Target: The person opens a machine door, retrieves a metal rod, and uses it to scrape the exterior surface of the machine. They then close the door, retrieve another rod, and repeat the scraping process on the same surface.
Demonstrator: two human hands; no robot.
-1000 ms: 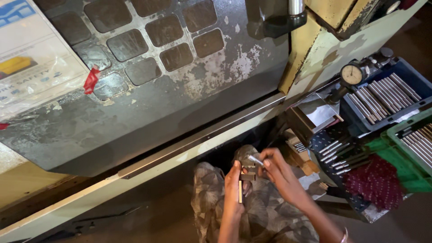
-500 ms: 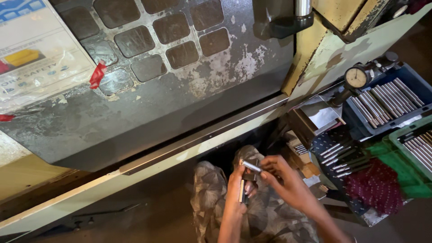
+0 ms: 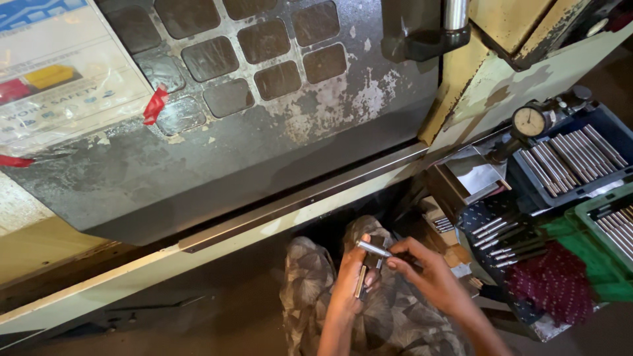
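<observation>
Steel pin pinched in right hand; left hand closed around a gauge.

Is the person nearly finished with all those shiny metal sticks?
Probably not. Many thin silver metal rods lie sorted in the blue plastic tray. The right hand holds one short silver rod against a small dark gauge in the left hand. More rods sit loose beside the patterned trousers.
</observation>
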